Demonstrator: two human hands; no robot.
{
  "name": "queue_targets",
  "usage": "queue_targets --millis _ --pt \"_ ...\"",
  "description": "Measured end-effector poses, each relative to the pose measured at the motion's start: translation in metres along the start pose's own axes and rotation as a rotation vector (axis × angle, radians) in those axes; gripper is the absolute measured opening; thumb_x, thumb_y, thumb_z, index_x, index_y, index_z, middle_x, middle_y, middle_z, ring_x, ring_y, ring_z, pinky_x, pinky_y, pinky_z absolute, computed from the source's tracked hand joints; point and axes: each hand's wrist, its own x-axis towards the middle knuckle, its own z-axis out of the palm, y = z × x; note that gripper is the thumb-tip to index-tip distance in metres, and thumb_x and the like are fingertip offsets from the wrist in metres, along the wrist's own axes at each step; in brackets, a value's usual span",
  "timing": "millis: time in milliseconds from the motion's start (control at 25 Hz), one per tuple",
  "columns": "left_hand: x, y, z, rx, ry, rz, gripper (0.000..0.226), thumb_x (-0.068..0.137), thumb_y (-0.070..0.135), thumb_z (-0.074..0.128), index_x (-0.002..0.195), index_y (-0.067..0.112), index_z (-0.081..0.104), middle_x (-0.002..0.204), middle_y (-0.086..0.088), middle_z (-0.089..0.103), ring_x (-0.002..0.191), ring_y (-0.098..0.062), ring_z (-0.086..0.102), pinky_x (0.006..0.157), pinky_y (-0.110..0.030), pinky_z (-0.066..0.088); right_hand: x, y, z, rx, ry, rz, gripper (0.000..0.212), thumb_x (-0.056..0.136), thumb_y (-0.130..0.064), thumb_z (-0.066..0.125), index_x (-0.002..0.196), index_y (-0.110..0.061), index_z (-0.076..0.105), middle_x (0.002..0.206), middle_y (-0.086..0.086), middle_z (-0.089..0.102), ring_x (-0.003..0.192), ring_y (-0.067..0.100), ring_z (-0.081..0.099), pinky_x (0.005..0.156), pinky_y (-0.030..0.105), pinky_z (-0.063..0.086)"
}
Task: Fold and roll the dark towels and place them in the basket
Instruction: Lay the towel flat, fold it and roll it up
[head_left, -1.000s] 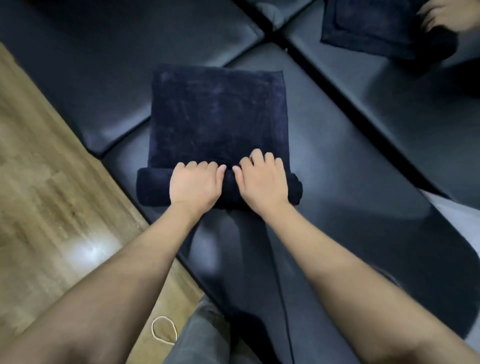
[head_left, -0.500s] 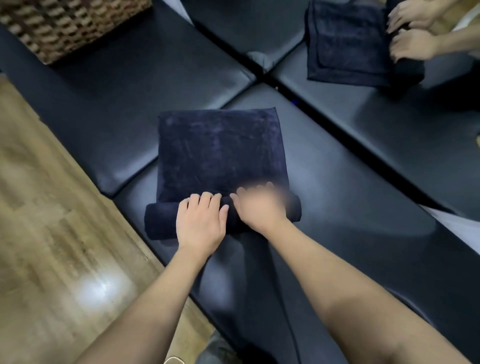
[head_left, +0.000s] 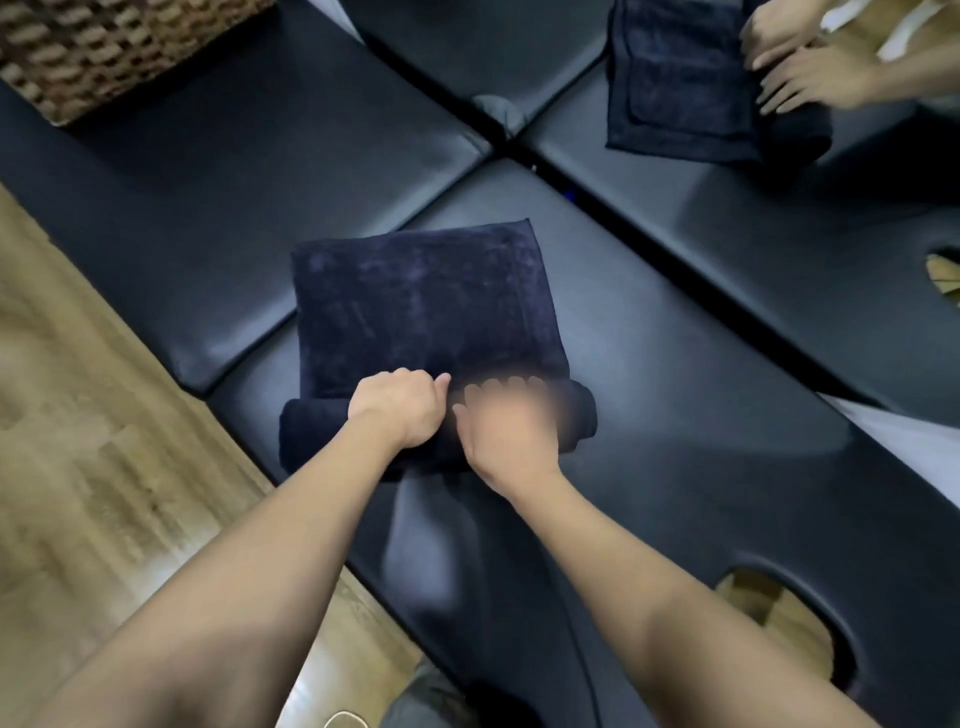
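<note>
On black padded table, half-rolled dark towel; wood floor left.

Dark navy towel, near end rolled, far part flat on black cushion, woven basket far left

Dim, soft overhead light leaves pale sheen patches on the black cushions, the right hand is smeared by motion blur, and wide-angle distortion bends the frame edges.
</note>
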Motion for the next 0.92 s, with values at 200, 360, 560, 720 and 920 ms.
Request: queue_targets --millis 200,360,560,720,920 --pt "-0.020 0.001 0.008 -0.057 0.245 -0.005 0.051 0.106 0.043 0.019 0.083 0.020 0.058 0.088 -0.002 0.068 0.080 -0.030 0.063 0.067 -0.037 0.039 0.030 0.006 -0.004 -0.056 -0.121 -0.097 0.044 0.101 -0.040 0.034 0.073 -0.016 0.057 0.067 0.006 0.066 0.062 0.030 0.052 0.075 0.044 0.039" --pt "-0.053 0.003 0.039 0.090 0.369 0.012 0.041 0.101 0.043 0.034 0.100 0.017 0.066 0.091 -0.002 0.065 0.077 -0.030 0.057 0.074 -0.043 0.038 0.058 0.006 -0.024 0.067 -0.478 -0.112 0.043 0.108 -0.038 0.019 0.085 -0.020 0.050 0.089 0.004 0.070 0.071 0.026 0.051 0.078 0.043 0.030" --pt "-0.029 0.003 0.015 0.189 0.327 0.039 0.055 0.101 0.041 0.010 0.072 0.022 0.052 0.070 -0.001 0.067 0.061 -0.030 0.059 0.065 -0.038 0.029 0.047 0.004 -0.024 0.050 -0.314 -0.058 0.036 0.106 -0.036 0.029 0.097 -0.017 0.059 0.101 0.006 0.067 0.090 0.033 0.060 0.079 0.045 0.036" --pt "-0.006 0.007 0.000 0.097 0.111 0.038 0.055 0.107 0.043 0.015 0.090 0.022 0.063 0.098 -0.002 0.071 0.091 -0.029 0.067 0.075 -0.037 0.041 0.010 0.001 -0.005 0.018 0.031 -0.022 0.035 0.101 -0.040 0.039 0.090 -0.015 0.061 0.090 0.005 0.060 0.078 0.032 0.054 0.081 0.047 0.045" --pt "-0.004 0.004 -0.003 -0.063 -0.015 -0.021 0.057 0.108 0.045 0.016 0.099 0.017 0.065 0.110 -0.007 0.070 0.104 -0.031 0.062 0.081 -0.039 0.041 0.008 0.007 0.001 0.002 0.055 -0.078 0.045 0.101 -0.041 0.036 0.078 -0.016 0.064 0.074 0.006 0.065 0.068 0.031 0.055 0.079 0.046 0.047"
